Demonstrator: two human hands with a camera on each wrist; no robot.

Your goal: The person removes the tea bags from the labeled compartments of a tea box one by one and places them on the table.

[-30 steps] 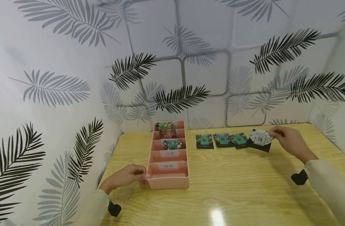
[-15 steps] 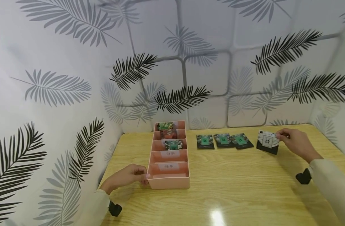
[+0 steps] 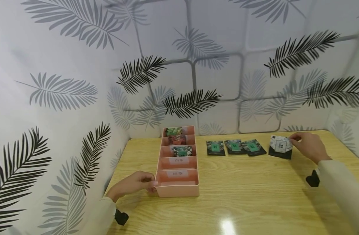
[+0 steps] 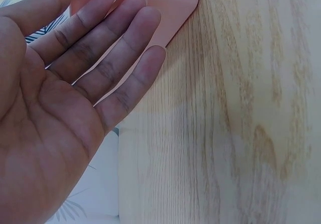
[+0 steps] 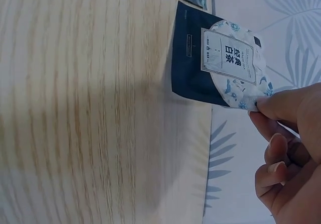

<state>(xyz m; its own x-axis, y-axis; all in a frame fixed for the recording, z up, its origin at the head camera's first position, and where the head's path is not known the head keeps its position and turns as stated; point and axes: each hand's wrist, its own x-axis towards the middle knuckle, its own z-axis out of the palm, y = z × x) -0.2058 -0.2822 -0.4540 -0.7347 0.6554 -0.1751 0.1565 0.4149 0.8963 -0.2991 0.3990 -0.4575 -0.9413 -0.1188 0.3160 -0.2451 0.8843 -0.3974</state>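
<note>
My right hand [image 3: 310,147] pinches a tea bag packet [image 3: 280,147] by one corner at the right of the table. White floral paper with a label and a dark band make up its face, seen close in the right wrist view [image 5: 228,58]. My left hand [image 3: 135,184] holds the near left corner of a pink divided box [image 3: 179,192], thumb at the rim and loosely bent fingers along the outer side. Its far compartments hold a yellow-green packet [image 3: 174,131], a red packet [image 3: 177,140] and a green-labelled packet [image 3: 183,151]. In the two nearest compartments only paper labels show.
Three dark packets with green labels lie in a row right of the box: the left packet [image 3: 215,148], the middle packet [image 3: 235,147] and the right packet [image 3: 254,147], the last two touching. Behind the wooden table [image 3: 241,195] stands a leaf-patterned wall [image 3: 214,78].
My right hand has moved the white packet rightward, away from the row of green-labelled packets. My left hand stays at the box corner. The whole head view has shifted slightly.
</note>
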